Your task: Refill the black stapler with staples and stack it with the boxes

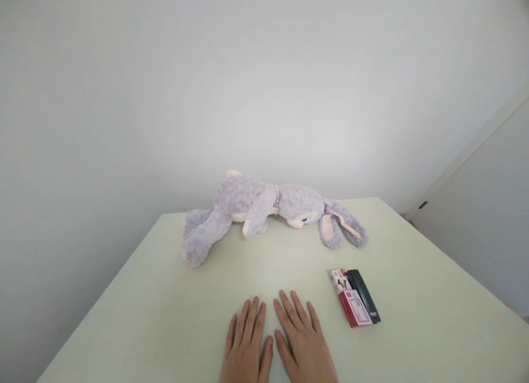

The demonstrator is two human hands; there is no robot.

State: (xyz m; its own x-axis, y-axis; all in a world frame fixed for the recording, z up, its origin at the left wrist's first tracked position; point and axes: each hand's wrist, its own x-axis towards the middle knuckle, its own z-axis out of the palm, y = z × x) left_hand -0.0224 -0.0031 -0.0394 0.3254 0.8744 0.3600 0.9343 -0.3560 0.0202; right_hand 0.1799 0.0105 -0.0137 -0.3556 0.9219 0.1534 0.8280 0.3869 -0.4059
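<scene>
My left hand (247, 344) and my right hand (301, 341) lie flat, palms down, side by side on a pale table (144, 317) near its front edge. Both hold nothing, and their fingers are slightly apart. A grey-lilac plush rabbit (264, 206) lies on its side across the far part of the table, ears pointing right and legs left. A small red and white box (351, 300) with a black bar-shaped object (364, 296) against it lies just to the right of my right hand, not touching it.
A plain white wall rises behind the table. At the far right stands a white door or cabinet panel (487, 217). The table's left and right edges run diagonally toward me.
</scene>
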